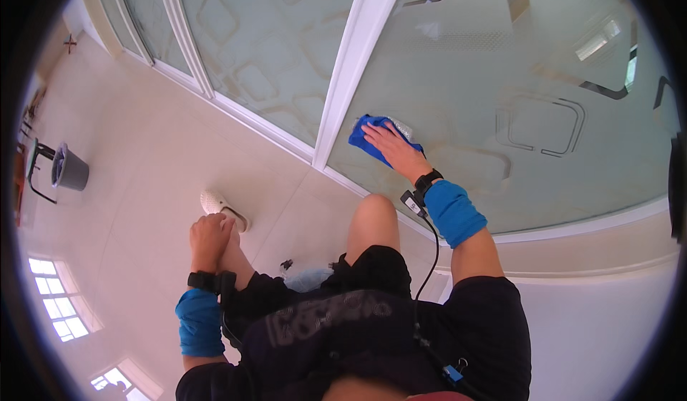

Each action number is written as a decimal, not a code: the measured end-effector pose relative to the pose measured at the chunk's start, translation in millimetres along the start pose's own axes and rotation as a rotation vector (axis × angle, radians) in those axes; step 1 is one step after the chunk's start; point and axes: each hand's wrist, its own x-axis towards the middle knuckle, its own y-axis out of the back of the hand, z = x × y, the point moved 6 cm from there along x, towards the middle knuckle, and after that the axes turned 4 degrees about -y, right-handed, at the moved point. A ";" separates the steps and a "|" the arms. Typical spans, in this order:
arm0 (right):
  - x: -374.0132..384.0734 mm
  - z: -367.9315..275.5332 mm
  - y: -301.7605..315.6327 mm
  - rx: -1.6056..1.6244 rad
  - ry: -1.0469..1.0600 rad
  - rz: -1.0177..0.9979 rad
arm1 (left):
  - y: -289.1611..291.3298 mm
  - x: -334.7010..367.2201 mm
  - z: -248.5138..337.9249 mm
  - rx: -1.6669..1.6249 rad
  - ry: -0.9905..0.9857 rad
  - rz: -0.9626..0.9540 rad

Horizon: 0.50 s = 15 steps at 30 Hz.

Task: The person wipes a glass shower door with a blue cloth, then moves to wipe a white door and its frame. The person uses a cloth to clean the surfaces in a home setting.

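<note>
My right hand [392, 147] presses a folded blue cloth [372, 152] flat on a frosted glass panel [458, 100], near its lower left corner beside the white frame post [345, 79]. A paler, silvery grey patch shows at the cloth's upper edge, and its underside is hidden. Well to the left, my left hand [209, 238] rests on my bent leg with its fingers curled in. I see nothing in it, though the palm is hidden.
White framed sliding panels [265, 50] run off to the upper left. On the pale tiled floor [143, 165] stand a grey bin [70, 169] and a stool [37, 159]. A light blue plastic item [309, 279] lies near my legs. A black cable [434, 258] hangs from my right wrist.
</note>
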 end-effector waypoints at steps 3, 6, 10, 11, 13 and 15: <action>8.8 49.8 46.8 0.069 -0.124 0.123 | 1.3 -3.4 -2.2 -0.011 -0.002 0.041; 2.6 121.1 88.2 0.171 -0.268 0.155 | 2.8 -1.7 5.2 -0.072 -0.132 0.151; -22.4 243.3 147.0 0.106 -0.508 0.393 | -12.2 6.5 5.1 -0.054 -0.076 0.023; -30.7 269.9 160.4 0.081 -0.556 0.440 | -11.9 7.0 5.9 -0.058 -0.082 0.033; -53.3 322.3 185.2 0.000 -0.661 0.524 | -10.8 7.9 7.9 -0.060 -0.097 0.051; -85.3 367.7 206.1 -0.127 -0.786 0.610 | -8.8 7.1 8.5 -0.054 -0.105 0.053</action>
